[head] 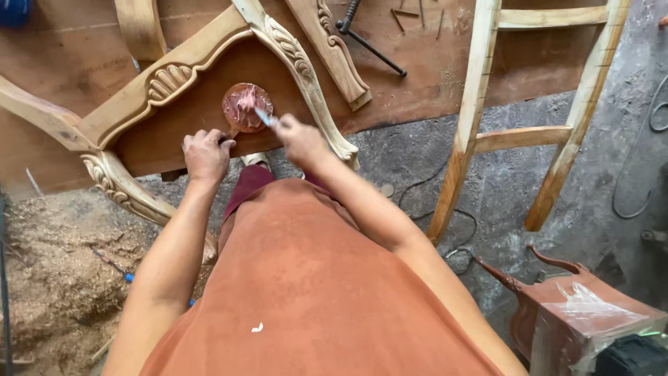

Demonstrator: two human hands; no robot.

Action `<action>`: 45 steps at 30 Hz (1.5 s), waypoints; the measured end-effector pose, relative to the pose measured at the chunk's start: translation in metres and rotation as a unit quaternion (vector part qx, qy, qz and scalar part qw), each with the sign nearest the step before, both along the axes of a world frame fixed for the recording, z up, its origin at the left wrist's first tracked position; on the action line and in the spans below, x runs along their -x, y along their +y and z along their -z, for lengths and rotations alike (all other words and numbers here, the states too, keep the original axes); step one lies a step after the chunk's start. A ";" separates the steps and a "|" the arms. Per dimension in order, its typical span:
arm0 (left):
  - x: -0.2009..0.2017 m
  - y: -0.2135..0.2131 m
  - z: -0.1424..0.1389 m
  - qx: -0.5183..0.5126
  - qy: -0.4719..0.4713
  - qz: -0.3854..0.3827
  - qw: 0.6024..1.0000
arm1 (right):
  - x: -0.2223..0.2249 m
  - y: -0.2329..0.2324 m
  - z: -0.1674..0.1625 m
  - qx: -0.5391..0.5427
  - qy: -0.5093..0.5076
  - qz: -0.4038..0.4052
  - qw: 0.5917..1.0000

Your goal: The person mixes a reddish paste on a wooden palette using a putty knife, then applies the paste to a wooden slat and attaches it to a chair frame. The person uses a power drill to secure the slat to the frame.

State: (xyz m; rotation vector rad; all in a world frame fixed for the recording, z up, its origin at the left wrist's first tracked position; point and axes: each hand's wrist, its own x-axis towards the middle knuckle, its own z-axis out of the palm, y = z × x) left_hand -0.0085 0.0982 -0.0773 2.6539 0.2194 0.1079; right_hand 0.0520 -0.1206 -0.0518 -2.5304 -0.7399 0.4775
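My left hand (207, 154) rests closed on the edge of a brown wooden board (181, 132), just below a round lid smeared with reddish putty (245, 104). My right hand (300, 140) grips a small putty knife (264, 117) whose pale blade tip lies on the putty. A carved, unfinished wooden chair frame (167, 76) with shell and leaf ornaments surrounds the board on the workbench.
A plain wooden frame (473, 111) leans at the right on the grey concrete floor. A black metal tool (369, 45) and nails lie on the bench. Sawdust heaps (62, 278) sit at the left. A reddish chair with plastic wrap (577, 313) stands lower right. Cables cross the floor.
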 end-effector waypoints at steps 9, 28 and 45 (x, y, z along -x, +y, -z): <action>0.004 0.000 -0.004 0.009 -0.012 0.015 1.000 | 0.007 -0.001 0.000 -0.017 -0.034 -0.023 0.999; 0.002 -0.006 0.000 0.006 0.004 -0.014 1.000 | -0.001 -0.009 0.009 -0.108 -0.065 -0.063 0.990; 0.002 -0.010 -0.001 0.029 0.044 -0.015 0.999 | 0.007 -0.019 0.020 -0.110 -0.052 0.030 0.992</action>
